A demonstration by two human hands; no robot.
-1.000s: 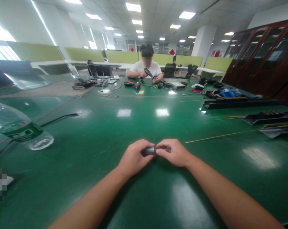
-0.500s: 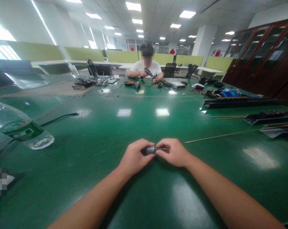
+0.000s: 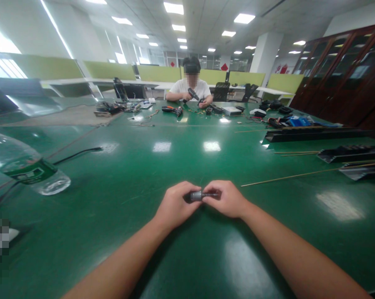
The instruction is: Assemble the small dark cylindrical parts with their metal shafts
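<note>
1. my left hand [image 3: 176, 205] hides one end of the grey cylinder [image 3: 196, 196]; my right hand [image 3: 226, 199] partly covers its thin dark shaft [image 3: 210, 194].
2. its long axis runs sideways, shaft pointing right.
3. my left fingers pinch the cylinder, my right ones hold the shaft, above the green worktop [image 3: 187, 166].

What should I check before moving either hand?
1. Left hand gripping the cylinder: ok.
2. Right hand holding the thin shaft: ok.
3. Shaft fully seated in the cylinder: cannot tell; fingers crowd the joint.
4. Bottle clear of both hands: ok, well off to the left.
5. Nearest rod clear of the right hand: ok, it ends short of it.
6. Drill clear of both hands: ok, across the table.
</note>
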